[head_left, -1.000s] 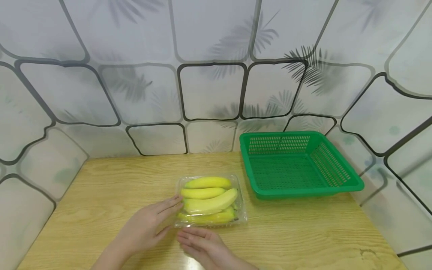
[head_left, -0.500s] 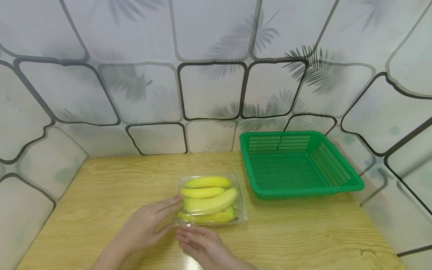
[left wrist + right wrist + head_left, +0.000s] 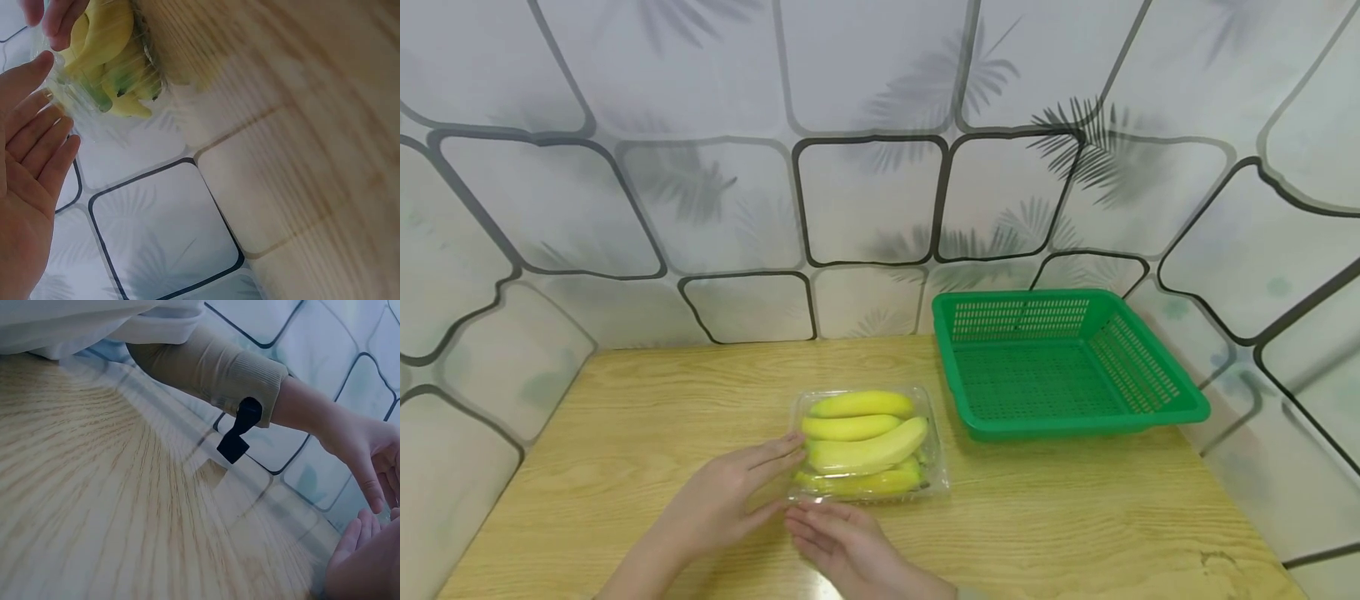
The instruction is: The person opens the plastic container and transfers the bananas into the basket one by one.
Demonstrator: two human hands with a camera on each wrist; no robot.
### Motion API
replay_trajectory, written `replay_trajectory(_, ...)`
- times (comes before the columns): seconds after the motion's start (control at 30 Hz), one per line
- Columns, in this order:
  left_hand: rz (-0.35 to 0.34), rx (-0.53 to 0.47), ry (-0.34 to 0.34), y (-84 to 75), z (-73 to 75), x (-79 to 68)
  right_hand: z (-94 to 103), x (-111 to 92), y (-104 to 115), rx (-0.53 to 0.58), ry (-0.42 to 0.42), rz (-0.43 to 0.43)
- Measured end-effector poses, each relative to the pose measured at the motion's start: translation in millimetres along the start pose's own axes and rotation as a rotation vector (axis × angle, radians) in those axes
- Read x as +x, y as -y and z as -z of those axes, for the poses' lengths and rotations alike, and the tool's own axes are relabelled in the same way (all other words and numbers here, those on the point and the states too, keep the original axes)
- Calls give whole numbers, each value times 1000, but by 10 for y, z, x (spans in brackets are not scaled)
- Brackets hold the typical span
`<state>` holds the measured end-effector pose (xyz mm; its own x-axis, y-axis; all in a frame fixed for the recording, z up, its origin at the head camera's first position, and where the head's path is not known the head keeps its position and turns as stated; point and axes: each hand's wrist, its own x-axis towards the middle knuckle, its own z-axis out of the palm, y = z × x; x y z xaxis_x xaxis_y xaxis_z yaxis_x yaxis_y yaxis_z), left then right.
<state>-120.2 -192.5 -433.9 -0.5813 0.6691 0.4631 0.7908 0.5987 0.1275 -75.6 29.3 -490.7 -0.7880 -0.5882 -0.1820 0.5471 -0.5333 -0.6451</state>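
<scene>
A clear plastic box (image 3: 937,482) with several yellow bananas (image 3: 865,452) in it lies on the table, near the front middle in the head view. My left hand (image 3: 730,496) rests its fingertips against the box's left side, fingers nearly straight. Just in front of the box's near left corner is my right hand (image 3: 846,542), its fingers together and loosely bent, with nothing held. Whether its fingertips touch the box I cannot tell. In the left wrist view, the left palm (image 3: 31,162) faces the bananas (image 3: 106,37) through the plastic.
A green plastic basket (image 3: 1037,379) with slotted sides stands at the back right of the wooden table (image 3: 647,417). Patterned walls (image 3: 872,200) close in the back and both sides. A black strap (image 3: 240,428) is on the left sleeve.
My right hand has shifted slightly to the left along the front of the box. The left hand, the box with the bananas and the basket have stayed in place.
</scene>
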Motion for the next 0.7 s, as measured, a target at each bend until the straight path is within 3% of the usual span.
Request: replay_trajectory(0.7, -9, -4, -5, 28, -5, 19, -81, 77, -31, 16, -131, -50)
